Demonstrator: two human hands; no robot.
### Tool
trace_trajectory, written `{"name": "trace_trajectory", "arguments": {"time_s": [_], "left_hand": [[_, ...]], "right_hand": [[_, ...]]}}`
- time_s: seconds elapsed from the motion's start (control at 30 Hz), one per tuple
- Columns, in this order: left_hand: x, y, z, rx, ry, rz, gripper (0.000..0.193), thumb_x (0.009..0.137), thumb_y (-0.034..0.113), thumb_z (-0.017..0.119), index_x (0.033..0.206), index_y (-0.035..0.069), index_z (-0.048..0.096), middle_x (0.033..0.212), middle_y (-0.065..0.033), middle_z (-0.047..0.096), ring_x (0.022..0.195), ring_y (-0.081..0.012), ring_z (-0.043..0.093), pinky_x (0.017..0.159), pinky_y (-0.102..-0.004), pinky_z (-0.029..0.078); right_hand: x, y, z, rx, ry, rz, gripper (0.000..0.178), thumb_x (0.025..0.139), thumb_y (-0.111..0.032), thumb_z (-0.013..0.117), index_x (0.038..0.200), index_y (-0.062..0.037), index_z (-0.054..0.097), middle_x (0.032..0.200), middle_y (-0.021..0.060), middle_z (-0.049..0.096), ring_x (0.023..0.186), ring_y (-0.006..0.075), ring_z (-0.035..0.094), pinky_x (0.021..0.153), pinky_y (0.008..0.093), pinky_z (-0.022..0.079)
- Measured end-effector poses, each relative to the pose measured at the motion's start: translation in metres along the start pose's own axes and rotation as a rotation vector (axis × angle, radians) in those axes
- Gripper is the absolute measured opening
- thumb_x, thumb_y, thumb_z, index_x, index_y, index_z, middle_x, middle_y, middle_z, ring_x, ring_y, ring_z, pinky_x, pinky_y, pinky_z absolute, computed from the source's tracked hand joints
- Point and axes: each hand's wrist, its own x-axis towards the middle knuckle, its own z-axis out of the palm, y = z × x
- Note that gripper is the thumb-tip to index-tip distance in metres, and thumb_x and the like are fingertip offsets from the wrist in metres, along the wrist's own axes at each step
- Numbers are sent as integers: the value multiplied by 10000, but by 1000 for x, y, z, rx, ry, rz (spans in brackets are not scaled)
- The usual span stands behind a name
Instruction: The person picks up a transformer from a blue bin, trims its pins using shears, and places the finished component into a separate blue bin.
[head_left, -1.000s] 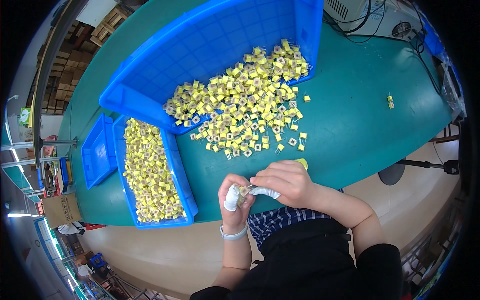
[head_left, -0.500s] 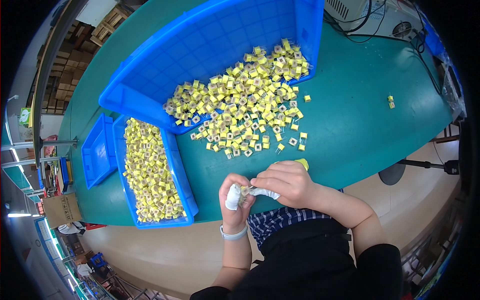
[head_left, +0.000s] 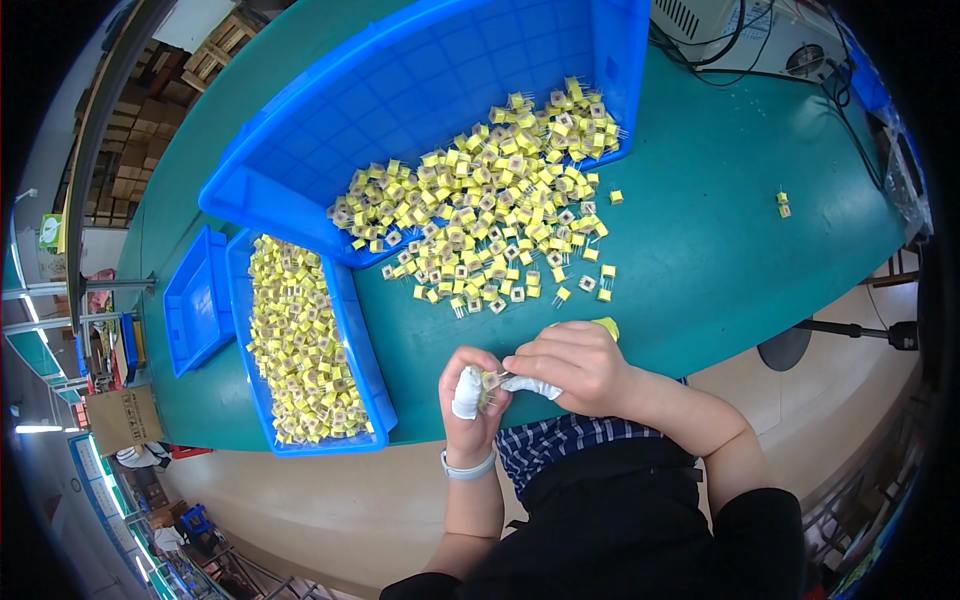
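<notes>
My left hand (head_left: 468, 405), with white wrapping on its thumb, is closed round one or more small yellow transformers with thin metal pins (head_left: 489, 384). From the right, my right hand (head_left: 575, 365) meets it, its white-wrapped thumb and fingertips pinched at the part. A thin metallic piece shows between those fingertips, too small to name. Yellow-green material (head_left: 608, 327) pokes out behind the right hand; whether the hand holds it is hidden. Just beyond both hands lies a heap of similar yellow transformers (head_left: 490, 250), spilling onto the green table (head_left: 700, 240).
A large blue bin (head_left: 330, 110) lies tipped toward me behind the heap. To the left stand a blue tray (head_left: 378, 400) full of yellow transformers and a smaller blue tray (head_left: 200, 305). Two stray transformers (head_left: 783, 205) lie far right, near a cabled machine (head_left: 750, 35).
Almost nothing differs. The fingertips and the part between them have shifted very slightly; both hands keep their place.
</notes>
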Motion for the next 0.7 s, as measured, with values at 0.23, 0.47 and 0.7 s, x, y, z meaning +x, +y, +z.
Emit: {"name": "trace_trajectory", "arguments": {"time_s": [0.23,0.47,0.7], "left_hand": [[0,1,1,-43,1,-7,256,1036,292,539,996,45,482,737,-27,530,499,-30,378,429,-160,288],[0,0,1,15,-30,-13,272,1026,301,557,982,39,496,719,-21,543,497,-26,387,425,-167,281],[1,2,-6,-120,-47,-60,294,1035,337,523,1050,43,509,758,-60,549,498,-55,390,431,-183,312]], "right_hand": [[0,-1,-1,-2,1,19,310,677,-55,770,980,-11,721,856,79,711,697,218,686,582,321,520],[-1,0,-1,-4,-10,5,312,685,-58,768,991,-13,719,867,75,712,698,218,685,586,320,518],[0,-2,-2,1,16,27,300,711,-81,788,995,-14,716,852,86,712,699,239,692,586,327,525]]}}
